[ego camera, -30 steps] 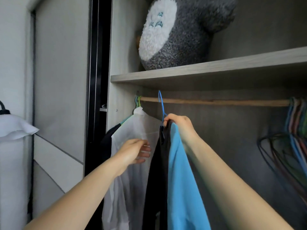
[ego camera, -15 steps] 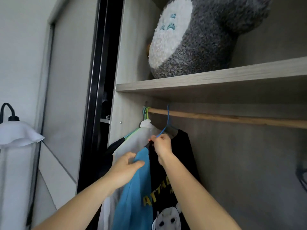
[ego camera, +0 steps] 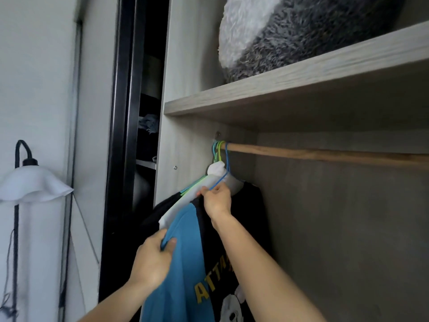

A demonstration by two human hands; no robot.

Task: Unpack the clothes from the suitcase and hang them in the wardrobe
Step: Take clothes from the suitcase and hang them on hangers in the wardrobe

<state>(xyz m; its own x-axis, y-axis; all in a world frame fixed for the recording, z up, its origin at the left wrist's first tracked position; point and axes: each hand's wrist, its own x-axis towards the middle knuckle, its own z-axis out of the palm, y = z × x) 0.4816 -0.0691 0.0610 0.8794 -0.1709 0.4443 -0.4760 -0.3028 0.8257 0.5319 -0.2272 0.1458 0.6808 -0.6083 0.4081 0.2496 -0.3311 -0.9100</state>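
right hand (ego camera: pixel 217 202) pinches hanger (ego camera: pixel 228 161) at rod's (ego camera: pixel 325 155) left end

Body parts in view: two hands, two forearms.

Entry 1. Left hand (ego camera: pixel 152 263): bare; back of hand and knuckles in view; thumb (ego camera: pixel 171 244) broad at the tip, finer detail soft.

Entry 2. Left forearm (ego camera: pixel 111 303): bare, uncovered from the wrist to the bottom edge of the frame; smooth outline, widening gradually away from the wrist.

Entry 3. Right hand (ego camera: pixel 217 202): bare; back of hand and a row of knuckles in view; fingers (ego camera: pixel 204 191) slim, nails too small to tell.

Entry 4. Right forearm (ego camera: pixel 260 263): bare, uncovered from a narrow wrist (ego camera: pixel 220 220) to the bottom edge; longer visible stretch than the left, broadening strongly toward the camera under the wide-angle lens.
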